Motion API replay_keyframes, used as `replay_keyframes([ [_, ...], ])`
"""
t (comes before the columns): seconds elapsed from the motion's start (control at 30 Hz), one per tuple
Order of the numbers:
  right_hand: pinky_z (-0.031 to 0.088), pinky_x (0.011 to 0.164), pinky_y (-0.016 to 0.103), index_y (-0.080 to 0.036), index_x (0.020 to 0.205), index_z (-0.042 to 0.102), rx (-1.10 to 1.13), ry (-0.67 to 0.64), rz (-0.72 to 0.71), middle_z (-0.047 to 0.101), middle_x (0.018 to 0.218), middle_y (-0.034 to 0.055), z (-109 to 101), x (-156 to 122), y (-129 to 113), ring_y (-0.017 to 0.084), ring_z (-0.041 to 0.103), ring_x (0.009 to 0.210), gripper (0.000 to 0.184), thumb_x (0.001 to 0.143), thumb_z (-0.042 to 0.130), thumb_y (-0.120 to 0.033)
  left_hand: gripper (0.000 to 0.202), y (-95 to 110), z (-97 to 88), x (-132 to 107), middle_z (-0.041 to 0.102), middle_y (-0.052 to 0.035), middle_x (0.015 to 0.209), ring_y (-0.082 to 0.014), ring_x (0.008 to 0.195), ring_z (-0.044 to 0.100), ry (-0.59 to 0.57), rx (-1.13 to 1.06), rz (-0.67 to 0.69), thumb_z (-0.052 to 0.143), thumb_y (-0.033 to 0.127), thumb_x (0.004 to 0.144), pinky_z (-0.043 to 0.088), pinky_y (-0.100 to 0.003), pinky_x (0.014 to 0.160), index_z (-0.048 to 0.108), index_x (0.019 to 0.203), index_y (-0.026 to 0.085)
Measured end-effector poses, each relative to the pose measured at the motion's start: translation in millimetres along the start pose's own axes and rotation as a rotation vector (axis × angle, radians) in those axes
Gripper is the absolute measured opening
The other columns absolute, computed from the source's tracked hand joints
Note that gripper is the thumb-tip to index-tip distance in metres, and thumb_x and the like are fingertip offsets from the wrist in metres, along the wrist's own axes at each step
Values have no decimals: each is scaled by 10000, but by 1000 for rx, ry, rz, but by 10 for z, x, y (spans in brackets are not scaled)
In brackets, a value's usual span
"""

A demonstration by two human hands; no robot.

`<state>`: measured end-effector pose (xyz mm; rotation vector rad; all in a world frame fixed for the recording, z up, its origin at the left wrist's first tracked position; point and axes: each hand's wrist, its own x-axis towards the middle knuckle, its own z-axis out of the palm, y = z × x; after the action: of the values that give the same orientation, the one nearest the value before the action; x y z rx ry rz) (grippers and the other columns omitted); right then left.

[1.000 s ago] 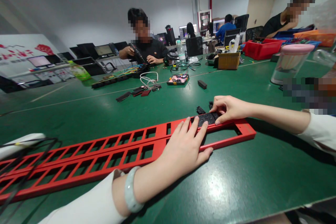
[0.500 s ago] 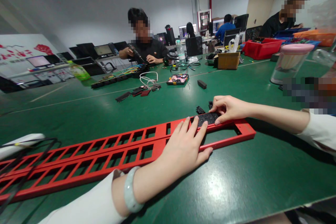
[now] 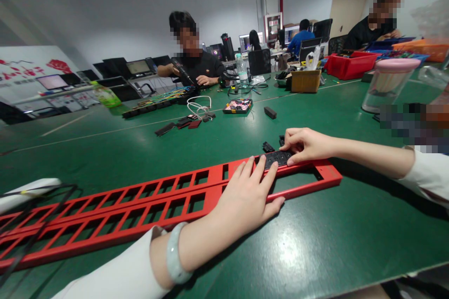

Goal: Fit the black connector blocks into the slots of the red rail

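We worked at a broad green table (image 3: 315,243) in a shared workroom with grey walls and computer screens along the back. The black strip (image 3: 277,156) lay in the far long slot at the right end of a long red frame (image 3: 140,205), which stretched flat across the table in front of us from the left edge to the middle right. Our right hand (image 3: 307,145) held the strip's right end, fingers bent close together over it and the forefinger pressing on its near edge. Our left hand (image 3: 245,201) lay palm down on the frame, fingers open and spread, the fingertips touching the strip's left end; a pale bracelet (image 3: 173,253) sat on that wrist. Just beyond the strip a few small black parts (image 3: 268,146) rested on the table. Farther off were a black block (image 3: 270,112), a tray of pink pieces (image 3: 238,105) and a white cable (image 3: 199,103). A clear jar with a pink lid (image 3: 389,84) stood to the right. Across the table a co-worker (image 3: 196,63) sat holding a tool.
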<state>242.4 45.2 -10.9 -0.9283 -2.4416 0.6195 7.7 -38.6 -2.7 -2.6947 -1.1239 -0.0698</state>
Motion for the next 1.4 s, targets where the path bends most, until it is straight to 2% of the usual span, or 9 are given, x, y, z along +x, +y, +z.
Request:
replay_keyframes([
  [0.33,420,559,229,-117,900,655,-74,-30,-65,480,773,28,-27,-4,-35,107,485,634,363,707,638,-424,642,-7,2,-1,341,-157,1384,-353,1255,307,4,-3,2,379,523,832,262,-490,1014,315,1355,157],
  [0.53,406,549,229,-120,824,658,-124,-18,-76,471,746,25,-26,-5,-68,105,476,610,324,725,619,-426,638,-3,-5,-7,342,-160,1383,-350,1257,305,-4,-6,-2,379,521,834,262,-491,1014,317,1355,158],
  [0.87,423,641,280,-111,891,649,-431,-29,-230,504,829,95,25,-57,-195,157,526,693,370,853,440,-415,633,7,-17,3,351,-166,1377,-350,1250,319,-2,-8,1,392,511,832,276,-495,1002,327,1349,152],
  [1.07,387,613,292,-89,889,656,-724,-67,-253,549,863,125,113,-56,-278,146,513,630,409,894,353,-363,624,14,-10,-10,356,-165,1374,-346,1249,321,21,-8,4,394,509,832,269,-495,1004,335,1342,154],
  [1.27,347,620,299,-117,839,662,-856,46,-168,572,808,111,200,-75,-355,152,506,639,434,892,345,-410,626,8,13,-50,360,-169,1368,-339,1240,333,54,-1,20,380,514,837,257,-491,1005,331,1337,141],
  [1.4,355,641,296,-138,1005,630,-860,138,-107,582,832,115,217,14,-397,167,524,687,365,893,359,-355,621,8,43,-84,376,-176,1354,-342,1233,342,89,20,27,367,517,840,256,-490,999,330,1331,140],
])
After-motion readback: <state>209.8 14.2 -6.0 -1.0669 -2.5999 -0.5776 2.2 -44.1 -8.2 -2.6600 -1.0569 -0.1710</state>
